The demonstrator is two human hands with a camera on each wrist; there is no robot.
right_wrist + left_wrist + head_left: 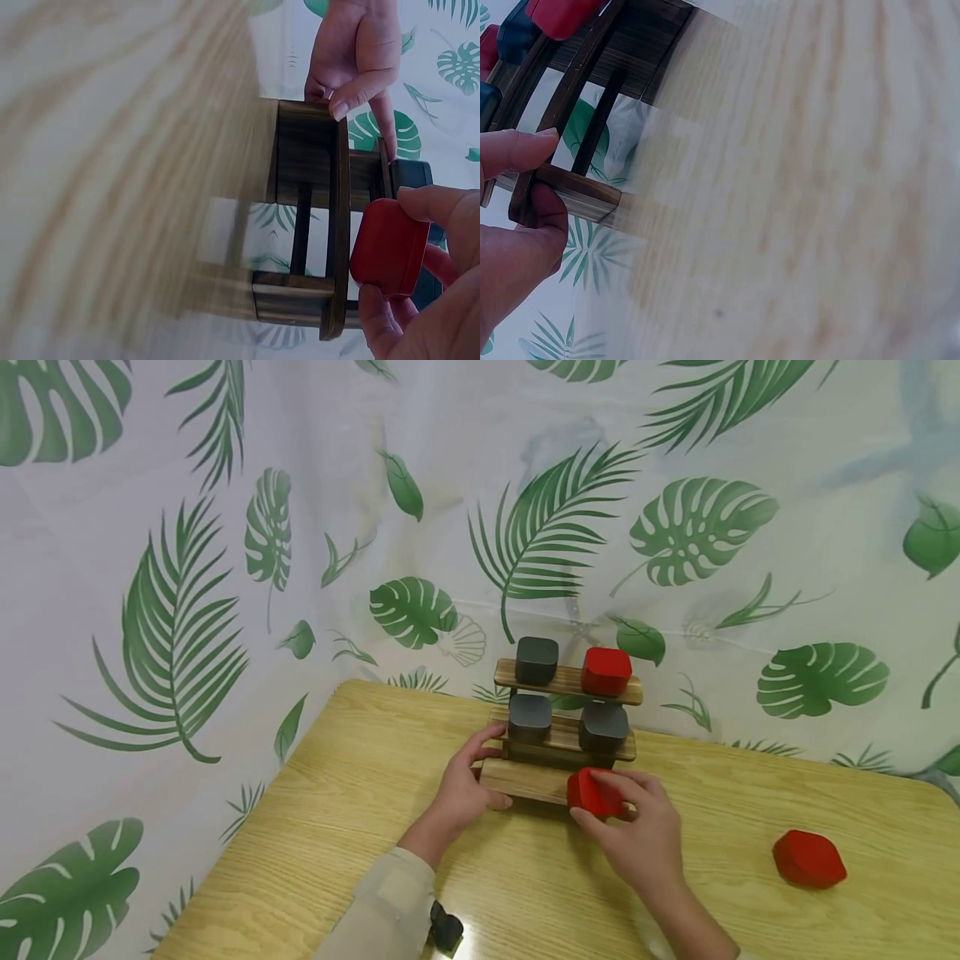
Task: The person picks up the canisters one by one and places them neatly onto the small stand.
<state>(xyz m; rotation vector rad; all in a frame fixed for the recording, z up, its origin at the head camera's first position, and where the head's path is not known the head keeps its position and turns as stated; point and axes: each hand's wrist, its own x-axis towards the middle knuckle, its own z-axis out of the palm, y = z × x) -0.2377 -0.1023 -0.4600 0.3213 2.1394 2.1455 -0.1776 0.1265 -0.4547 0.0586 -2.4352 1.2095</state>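
Note:
A three-tier wooden display rack [525,780] stands at the back of the table. My left hand [459,793] grips the left end of its lowest shelf, thumb in front, as the left wrist view also shows. With thumb and fingers, my right hand [647,833] holds a red rounded box [390,249] at the right end of that shelf, its base touching or close to the wood. On the middle shelf sit two dark grey boxes, one left [529,718] and one right [603,727]. The top shelf carries a dark grey box [537,660] and a red box [607,671].
Another red box [809,860] lies on the wooden table [750,793] to the right. A small black object [447,929] is beside the left sleeve [390,902] near the front. A leaf-print curtain [420,527] hangs behind and to the left.

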